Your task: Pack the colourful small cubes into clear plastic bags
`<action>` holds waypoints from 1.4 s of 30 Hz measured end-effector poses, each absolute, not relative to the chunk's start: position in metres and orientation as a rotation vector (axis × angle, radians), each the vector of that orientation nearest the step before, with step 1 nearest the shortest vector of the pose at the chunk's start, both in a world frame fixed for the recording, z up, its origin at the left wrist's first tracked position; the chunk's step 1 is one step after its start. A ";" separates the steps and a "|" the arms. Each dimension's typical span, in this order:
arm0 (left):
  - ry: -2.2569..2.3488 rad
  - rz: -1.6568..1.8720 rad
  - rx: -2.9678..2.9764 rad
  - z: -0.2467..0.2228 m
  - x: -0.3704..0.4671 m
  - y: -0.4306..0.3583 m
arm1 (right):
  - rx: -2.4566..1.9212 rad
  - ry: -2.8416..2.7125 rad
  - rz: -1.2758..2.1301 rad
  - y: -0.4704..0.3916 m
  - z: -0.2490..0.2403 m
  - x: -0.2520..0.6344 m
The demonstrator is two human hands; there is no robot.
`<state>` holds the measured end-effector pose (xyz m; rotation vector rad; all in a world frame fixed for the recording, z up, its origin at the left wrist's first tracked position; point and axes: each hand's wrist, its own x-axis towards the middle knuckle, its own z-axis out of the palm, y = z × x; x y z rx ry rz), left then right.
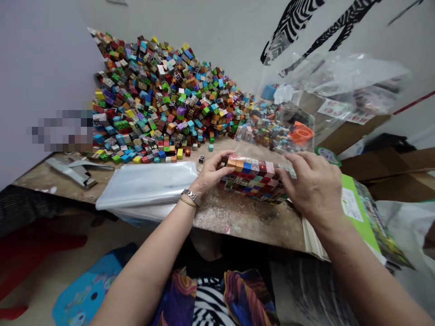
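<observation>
A stacked block of small coloured cubes (255, 179) stands on the worn tabletop (234, 217), partly wrapped in clear plastic. My left hand (210, 174) presses against its left end, fingers curled on the top edge. My right hand (314, 186) holds its right end from above. A metal watch sits on my left wrist. Behind the block a large heap of loose coloured cubes (159, 95) rises against the wall.
A pile of clear plastic bags (146, 183) lies left of my hands. Green printed cards (360, 213) are stacked at the right. An orange object (302, 133) sits inside a clear bag (340, 86). Cardboard boxes (390, 167) stand at the right.
</observation>
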<state>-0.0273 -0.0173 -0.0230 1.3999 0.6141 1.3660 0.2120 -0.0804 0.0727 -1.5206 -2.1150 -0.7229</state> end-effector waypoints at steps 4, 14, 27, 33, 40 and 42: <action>0.633 1.359 1.405 -0.021 -0.028 -0.018 | -1.518 -2.057 -0.597 -0.081 0.074 0.218; 0.689 1.369 1.406 -0.015 -0.028 -0.021 | -1.558 -1.168 0.734 -0.045 0.065 0.268; 0.687 1.395 1.363 -0.015 -0.027 -0.019 | -1.391 -1.061 0.982 -0.032 0.054 0.271; 0.725 1.407 1.390 -0.013 -0.026 -0.020 | -1.303 -0.973 0.898 -0.045 0.053 0.265; 0.728 1.437 1.394 -0.019 -0.024 -0.018 | -1.228 -0.970 0.827 -0.047 0.038 0.264; 0.737 1.449 1.400 -0.022 -0.024 -0.017 | -1.181 -0.929 0.774 -0.043 0.033 0.262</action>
